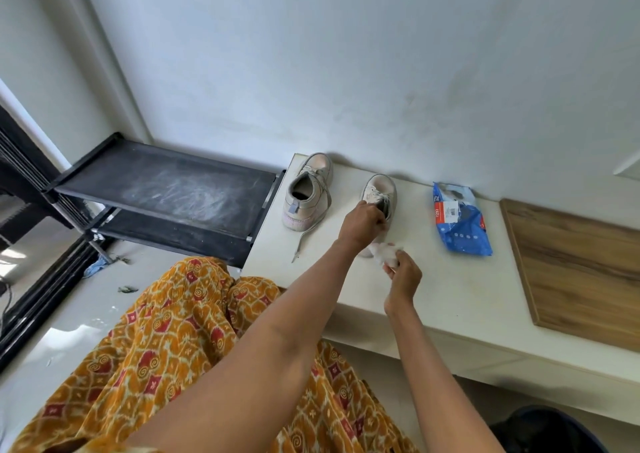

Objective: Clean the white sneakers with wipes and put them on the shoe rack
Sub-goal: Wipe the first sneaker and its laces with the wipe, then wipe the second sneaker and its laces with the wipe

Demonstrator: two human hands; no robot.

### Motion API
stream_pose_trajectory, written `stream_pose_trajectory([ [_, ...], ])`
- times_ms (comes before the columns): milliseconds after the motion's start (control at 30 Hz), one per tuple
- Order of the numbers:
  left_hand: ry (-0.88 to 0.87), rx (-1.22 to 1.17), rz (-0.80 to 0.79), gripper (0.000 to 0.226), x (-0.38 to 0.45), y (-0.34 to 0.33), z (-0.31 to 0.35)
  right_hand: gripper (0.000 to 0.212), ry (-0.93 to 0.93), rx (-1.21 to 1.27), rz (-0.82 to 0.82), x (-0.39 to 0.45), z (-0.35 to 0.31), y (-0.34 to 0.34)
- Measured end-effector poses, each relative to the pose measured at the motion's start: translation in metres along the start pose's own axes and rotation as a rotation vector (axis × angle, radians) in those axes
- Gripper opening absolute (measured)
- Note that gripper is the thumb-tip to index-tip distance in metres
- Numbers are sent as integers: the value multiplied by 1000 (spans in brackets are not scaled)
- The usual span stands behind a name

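Observation:
Two white sneakers stand on a white ledge (450, 289) by the wall. The left sneaker (306, 192) stands untouched, heel toward me, with a loose lace trailing over the ledge. My left hand (362, 225) grips the right sneaker (379, 191) at its collar, toe pointing to the wall. My right hand (403, 276) holds a crumpled white wipe (384, 253) against the heel of that sneaker. A black two-tier shoe rack (166, 189) stands to the left of the ledge, its dusty top shelf bare.
A blue pack of wipes (459, 220), torn open, lies on the ledge right of the sneakers. A wooden board (581, 265) lies further right. My orange patterned clothing (166, 341) fills the foreground. Small scraps and a blue cloth (97, 267) lie on the floor.

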State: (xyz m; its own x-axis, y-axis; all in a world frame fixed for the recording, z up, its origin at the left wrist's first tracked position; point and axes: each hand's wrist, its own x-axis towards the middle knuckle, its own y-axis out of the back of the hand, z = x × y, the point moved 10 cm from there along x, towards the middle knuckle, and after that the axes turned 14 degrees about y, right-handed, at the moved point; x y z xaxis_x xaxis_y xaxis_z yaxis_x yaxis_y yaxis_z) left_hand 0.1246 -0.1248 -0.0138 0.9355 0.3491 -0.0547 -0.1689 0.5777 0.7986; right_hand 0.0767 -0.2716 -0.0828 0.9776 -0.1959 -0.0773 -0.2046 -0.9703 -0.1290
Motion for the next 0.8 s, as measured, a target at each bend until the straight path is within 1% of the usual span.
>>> stream_pose_trajectory([
  [67,-44,-15,3,20,2,3,-3,24,4,22,-24,5,-1,-3],
  [100,-75,-53,48,20,-2,9,-6,25,14,20,-42,6,0,-6],
  [167,-85,-180,218,22,-17,26,-23,24,35,12,-77,1,2,-16],
  [233,25,-253,407,20,-38,42,-57,22,45,6,-127,-8,9,-35],
  [267,111,-243,460,18,-46,46,-77,20,48,-3,-162,-13,13,-46],
  [300,202,-203,465,18,-51,46,-96,19,49,-12,-198,-19,16,-58],
  [333,292,-137,429,20,-53,44,-113,19,47,-17,-236,-24,20,-71],
  [400,447,-2,297,25,-55,39,-142,20,47,-20,-305,-34,24,-95],
  [467,546,77,201,26,-57,37,-161,22,64,-49,-365,-40,25,-112],
  [500,566,112,173,25,-57,37,-166,23,75,-70,-385,-41,25,-118],
  [567,554,170,129,21,-53,34,-169,23,90,-89,-404,-40,23,-125],
  [633,525,178,112,12,-48,31,-169,23,103,-100,-406,-37,20,-125],
  [667,511,170,107,11,-46,31,-167,22,107,-106,-399,-35,20,-123],
  [733,468,133,99,15,-40,33,-157,21,107,-115,-371,-31,22,-116],
  [800,413,20,126,17,-33,44,-140,20,101,-117,-343,-27,25,-109],
])
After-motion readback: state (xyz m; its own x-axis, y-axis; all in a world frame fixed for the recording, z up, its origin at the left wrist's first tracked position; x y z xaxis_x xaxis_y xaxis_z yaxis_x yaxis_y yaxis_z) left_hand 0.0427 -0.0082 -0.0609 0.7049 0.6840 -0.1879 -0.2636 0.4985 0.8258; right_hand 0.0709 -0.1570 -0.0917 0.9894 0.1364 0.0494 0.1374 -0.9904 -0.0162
